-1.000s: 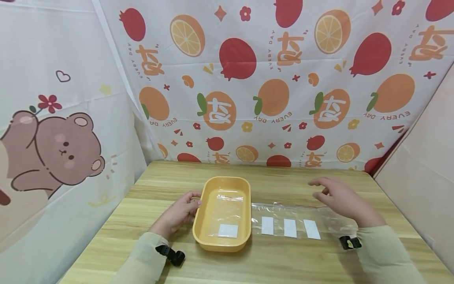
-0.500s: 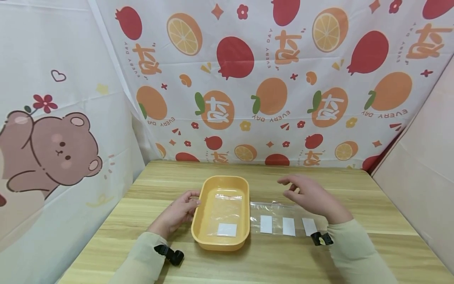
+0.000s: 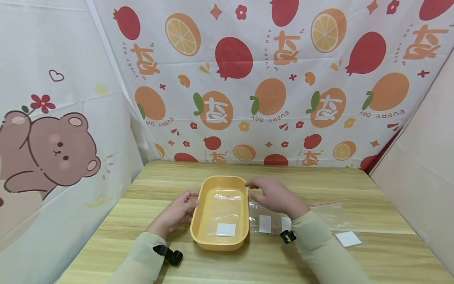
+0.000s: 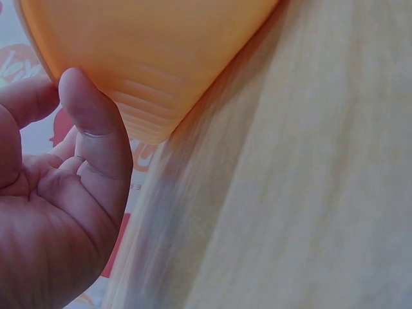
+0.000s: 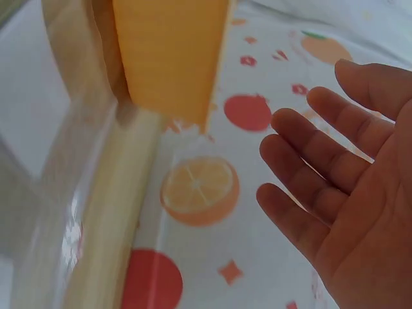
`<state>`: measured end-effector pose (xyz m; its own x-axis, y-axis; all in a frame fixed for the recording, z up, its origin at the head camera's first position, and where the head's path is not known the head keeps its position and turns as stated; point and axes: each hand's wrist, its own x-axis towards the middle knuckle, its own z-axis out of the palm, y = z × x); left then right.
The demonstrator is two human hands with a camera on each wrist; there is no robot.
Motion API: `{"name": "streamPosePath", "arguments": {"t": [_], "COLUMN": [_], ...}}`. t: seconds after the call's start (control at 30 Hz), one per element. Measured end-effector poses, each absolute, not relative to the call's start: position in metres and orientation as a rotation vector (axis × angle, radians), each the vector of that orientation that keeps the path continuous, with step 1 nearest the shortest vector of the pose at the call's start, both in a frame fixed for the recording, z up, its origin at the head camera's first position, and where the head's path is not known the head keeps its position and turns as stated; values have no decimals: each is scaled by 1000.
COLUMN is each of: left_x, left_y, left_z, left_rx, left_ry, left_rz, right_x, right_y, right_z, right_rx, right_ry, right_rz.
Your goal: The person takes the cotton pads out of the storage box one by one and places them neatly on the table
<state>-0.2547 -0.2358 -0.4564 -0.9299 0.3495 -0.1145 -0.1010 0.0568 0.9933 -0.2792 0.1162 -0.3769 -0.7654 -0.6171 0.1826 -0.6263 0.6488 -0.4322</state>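
Observation:
A yellow plastic tray (image 3: 220, 247) stands on the table, and a clear zip bag (image 3: 227, 209) with a white label lies inside it. My left hand (image 3: 176, 213) pinches the tray's left rim; in the left wrist view its thumb (image 4: 93, 122) presses the outer wall. Over the row of bags, my right hand (image 3: 274, 195) has its fingertips close to the tray's upper right rim. The right wrist view shows the fingers (image 5: 315, 145) relaxed and spread, with nothing in them and apart from the tray (image 5: 170, 58).
More clear zip bags with white labels (image 3: 265, 224) lie in a row right of the tray, partly hidden by my right forearm. One bag's label (image 3: 348, 239) shows at the far right. A printed cloth (image 3: 269, 98) hangs behind the wooden table (image 3: 170, 177).
My right hand has moved left across the bags to beside the tray's right rim, uncovering the rightmost bag. My left hand keeps hold of the tray, which stays in place.

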Motion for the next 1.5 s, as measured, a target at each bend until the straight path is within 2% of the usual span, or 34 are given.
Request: {"name": "streamPosePath", "arguments": {"t": [0.23, 0.5, 1.17, 1.5], "left_x": [-254, -253, -253, -251], "left_y": [-236, -236, -236, -234], "left_z": [-455, -454, -454, -453], "left_rx": [254, 256, 257, 243], "left_ry": [2007, 2013, 2010, 2027], "left_rz": [1945, 1936, 1932, 1924], "right_x": [-284, -291, -303, -296], "right_y": [76, 47, 16, 11], "right_z": [-390, -406, -430, -425], "right_rx": [1195, 1180, 1065, 1039], "right_ry": [-2848, -2902, -2877, -2890], "right_rz": [564, 391, -220, -287]}}
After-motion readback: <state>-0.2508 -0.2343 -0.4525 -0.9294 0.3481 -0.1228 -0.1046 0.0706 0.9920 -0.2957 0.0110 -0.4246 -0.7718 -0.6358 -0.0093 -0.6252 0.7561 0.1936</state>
